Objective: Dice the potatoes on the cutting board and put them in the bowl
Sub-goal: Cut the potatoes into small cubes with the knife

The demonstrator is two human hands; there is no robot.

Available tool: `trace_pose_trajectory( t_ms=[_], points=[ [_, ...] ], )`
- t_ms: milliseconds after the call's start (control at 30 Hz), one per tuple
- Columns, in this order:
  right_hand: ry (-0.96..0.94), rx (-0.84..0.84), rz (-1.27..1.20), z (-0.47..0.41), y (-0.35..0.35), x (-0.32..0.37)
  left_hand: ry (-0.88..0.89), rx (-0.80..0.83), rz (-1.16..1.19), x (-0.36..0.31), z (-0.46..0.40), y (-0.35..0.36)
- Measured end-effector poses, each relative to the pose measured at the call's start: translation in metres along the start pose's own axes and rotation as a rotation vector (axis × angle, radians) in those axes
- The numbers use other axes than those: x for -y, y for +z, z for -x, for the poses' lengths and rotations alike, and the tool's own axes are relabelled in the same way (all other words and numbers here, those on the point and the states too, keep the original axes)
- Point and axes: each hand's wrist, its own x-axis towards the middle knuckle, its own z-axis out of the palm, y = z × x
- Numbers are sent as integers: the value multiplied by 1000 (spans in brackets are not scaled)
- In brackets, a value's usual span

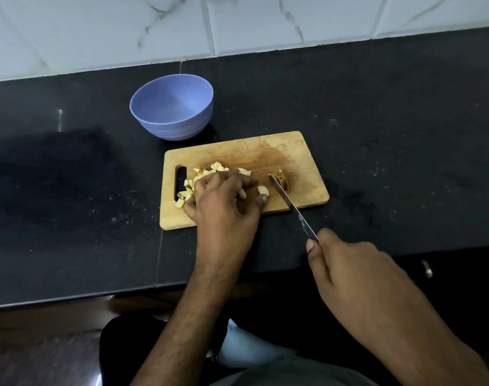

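Observation:
A wooden cutting board (287,154) lies on the black counter. Several diced potato pieces (209,169) are heaped at its left end beside the handle slot. My left hand (223,199) lies over the heap with its fingers curled around the pieces, the thumb touching one pale piece (263,190). My right hand (349,263) grips the handle of a knife (285,197); the blade slants up to the board, its tip beside a brown-skinned potato end (282,180). A light purple bowl (172,107) stands behind the board to the left and looks empty.
The black stone counter (391,135) stretches left and right, with a white marbled tile wall (237,23) behind. The counter's front edge runs just below the board. My lap and dark clothing show beneath it.

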Motion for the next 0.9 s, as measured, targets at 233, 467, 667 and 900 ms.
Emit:
trace_pose_trajectory(
  t_ms=[233, 467, 667, 900],
  points=[
    [-17, 13, -1, -7, 3, 1, 29, 33, -87, -4, 0, 2],
    [-25, 2, -25, -4, 6, -2, 60, 18, -81, -2, 0, 4],
    [-21, 11, -20, -3, 6, -1, 53, 25, -80, -4, -2, 6],
    [-27, 101, -52, -8, -1, 3, 37, 24, -36, -5, -2, 5]
  ],
)
